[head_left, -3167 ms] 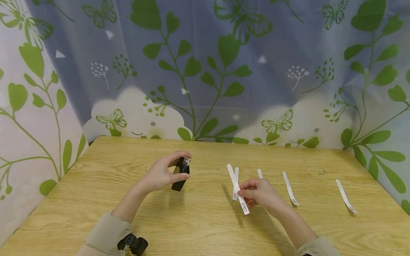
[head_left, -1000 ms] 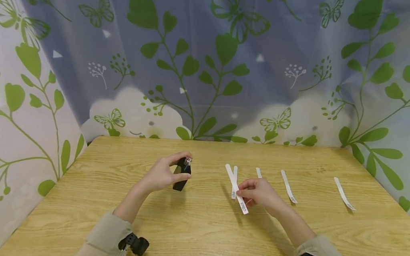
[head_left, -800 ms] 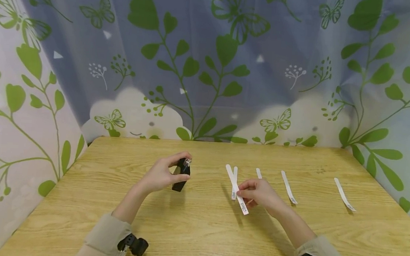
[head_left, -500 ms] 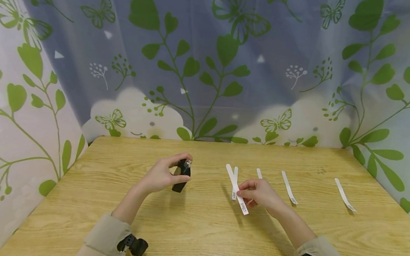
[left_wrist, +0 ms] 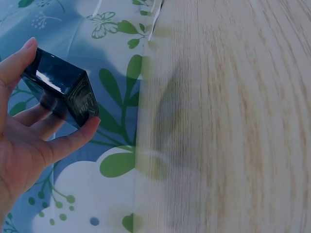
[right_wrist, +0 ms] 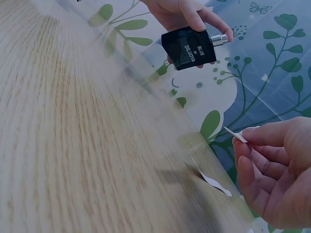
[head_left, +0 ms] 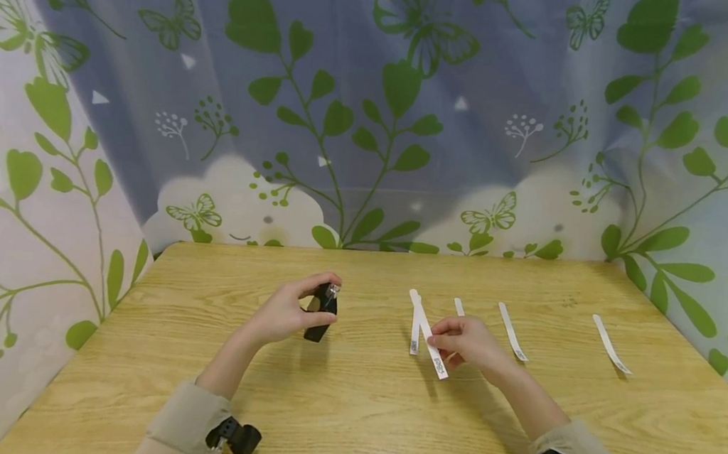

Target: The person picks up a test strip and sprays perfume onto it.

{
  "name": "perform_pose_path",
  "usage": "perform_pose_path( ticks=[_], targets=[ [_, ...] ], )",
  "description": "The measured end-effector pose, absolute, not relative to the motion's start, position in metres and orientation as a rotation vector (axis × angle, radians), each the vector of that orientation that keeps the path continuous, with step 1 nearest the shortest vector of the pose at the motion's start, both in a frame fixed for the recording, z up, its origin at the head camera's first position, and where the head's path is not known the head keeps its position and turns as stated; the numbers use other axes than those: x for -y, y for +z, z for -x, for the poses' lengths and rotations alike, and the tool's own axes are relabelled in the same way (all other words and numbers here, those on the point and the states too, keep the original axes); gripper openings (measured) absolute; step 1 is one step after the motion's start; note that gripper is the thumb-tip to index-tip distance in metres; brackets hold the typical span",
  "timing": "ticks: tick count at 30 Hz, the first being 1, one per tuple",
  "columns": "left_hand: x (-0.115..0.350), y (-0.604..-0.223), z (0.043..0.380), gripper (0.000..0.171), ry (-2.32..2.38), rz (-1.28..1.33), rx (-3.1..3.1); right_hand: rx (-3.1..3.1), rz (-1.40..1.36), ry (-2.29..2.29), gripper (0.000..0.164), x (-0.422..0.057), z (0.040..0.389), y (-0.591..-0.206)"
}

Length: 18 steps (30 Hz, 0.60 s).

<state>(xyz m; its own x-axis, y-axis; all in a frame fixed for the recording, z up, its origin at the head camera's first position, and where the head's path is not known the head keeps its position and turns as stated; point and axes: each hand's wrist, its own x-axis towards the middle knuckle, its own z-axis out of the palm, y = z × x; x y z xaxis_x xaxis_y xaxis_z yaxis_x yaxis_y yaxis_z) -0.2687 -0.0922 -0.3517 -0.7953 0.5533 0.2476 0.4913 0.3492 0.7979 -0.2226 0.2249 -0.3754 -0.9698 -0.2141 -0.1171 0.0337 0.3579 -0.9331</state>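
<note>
My left hand (head_left: 283, 311) grips a dark perfume bottle (head_left: 315, 333) above the table, a finger on its silver spray nozzle. In the right wrist view the bottle (right_wrist: 188, 48) shows white lettering reading BLUE DE DILUOYA. My right hand (head_left: 475, 346) pinches a white paper test strip (head_left: 439, 365) with writing at its near end. Tilted in the air, this strip overlaps the far end of another strip (head_left: 415, 339) lying on the table. A further strip (head_left: 458, 306) is partly hidden behind the right hand.
Two more white strips, one nearer (head_left: 512, 333) and one farther right (head_left: 610, 344), lie on the wooden table (head_left: 337, 410). A curtain (head_left: 322, 110) printed with leaves and butterflies hangs behind the table and at its sides.
My right hand has moved slightly right with its strip, whose far end has swung right over the strip on the table. The left hand and bottle have stayed nearly still.
</note>
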Motion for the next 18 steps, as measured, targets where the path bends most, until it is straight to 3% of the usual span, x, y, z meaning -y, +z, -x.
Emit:
perform_pose_path(
  ticks=[18],
  targets=[
    [0.093, -0.337, 0.257, 0.052, 1.441, -0.909, -2.550, -2.431, 0.094, -1.653, 0.023, -0.254, 0.221, -0.376]
  ],
)
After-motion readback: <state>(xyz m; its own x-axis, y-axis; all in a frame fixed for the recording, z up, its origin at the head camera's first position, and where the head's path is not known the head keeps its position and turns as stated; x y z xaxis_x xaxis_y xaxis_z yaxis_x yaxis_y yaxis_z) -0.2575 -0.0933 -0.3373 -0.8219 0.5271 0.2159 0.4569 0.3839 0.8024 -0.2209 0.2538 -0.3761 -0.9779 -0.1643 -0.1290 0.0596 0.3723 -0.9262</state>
